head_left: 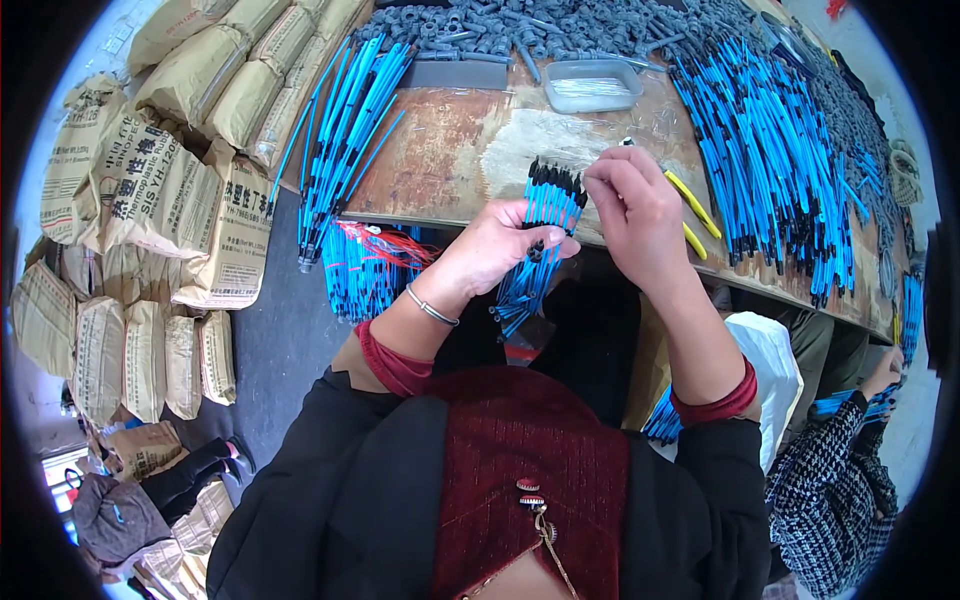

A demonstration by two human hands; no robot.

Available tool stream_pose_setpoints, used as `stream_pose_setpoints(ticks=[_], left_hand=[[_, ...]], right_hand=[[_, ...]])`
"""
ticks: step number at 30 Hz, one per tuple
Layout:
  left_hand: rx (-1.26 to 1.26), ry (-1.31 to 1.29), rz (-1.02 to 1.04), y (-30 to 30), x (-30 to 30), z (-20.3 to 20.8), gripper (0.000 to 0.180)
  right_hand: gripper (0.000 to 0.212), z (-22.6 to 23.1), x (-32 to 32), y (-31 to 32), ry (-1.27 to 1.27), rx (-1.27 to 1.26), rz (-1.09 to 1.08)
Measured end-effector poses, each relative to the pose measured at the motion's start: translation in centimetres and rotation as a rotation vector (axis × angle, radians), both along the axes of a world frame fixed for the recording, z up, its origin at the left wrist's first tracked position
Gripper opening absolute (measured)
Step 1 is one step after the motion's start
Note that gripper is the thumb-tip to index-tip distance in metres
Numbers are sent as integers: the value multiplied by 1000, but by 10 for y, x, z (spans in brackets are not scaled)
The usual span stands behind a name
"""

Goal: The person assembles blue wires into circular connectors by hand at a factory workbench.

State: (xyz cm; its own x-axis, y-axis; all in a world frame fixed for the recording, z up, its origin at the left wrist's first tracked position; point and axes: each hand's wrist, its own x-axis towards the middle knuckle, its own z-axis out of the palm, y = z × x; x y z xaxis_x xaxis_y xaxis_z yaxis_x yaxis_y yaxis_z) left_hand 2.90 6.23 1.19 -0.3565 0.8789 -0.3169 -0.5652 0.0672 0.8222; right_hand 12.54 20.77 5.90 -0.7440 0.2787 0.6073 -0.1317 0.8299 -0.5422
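Observation:
A bundle of thin blue tubes with black ends (552, 205) stands upright at the table's front edge, my left hand (500, 245) wrapped round its middle with the thumb across the front. Close to the bundle's black tips, on their right side, my right hand (638, 205) has its thumb and fingertips pinched together. Whatever it holds, if anything, is too small to make out. Partly behind the right hand lies a pair of yellow-handled pliers (693, 203). Farther back on the wooden table (430, 150) is a shallow clear plastic tub (592, 88) of thin pale pins.
Grey plastic fittings (500, 30) are heaped along the back. Blue tubes lie in a large pile (770, 150) at right and a smaller bunch (350, 130) at left. Paper sacks (150, 180) are stacked far left. A co-worker's patterned sleeve (830, 480) shows at right; another person (120, 520) is lower left.

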Motion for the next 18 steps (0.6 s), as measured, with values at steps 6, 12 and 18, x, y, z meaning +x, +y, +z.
stream_pose_setpoints(ticks=[6,12,18], left_hand=[[17,11,-53,-1,-4,-2,17],[14,21,-84,-4,-6,-2,21],[110,8,-151,-7,-12,-1,24]], right_hand=[[7,-6,-2,15,-75,-246,139],[7,0,-4,19,-29,-52,219],[8,9,-6,18,24,85,231]])
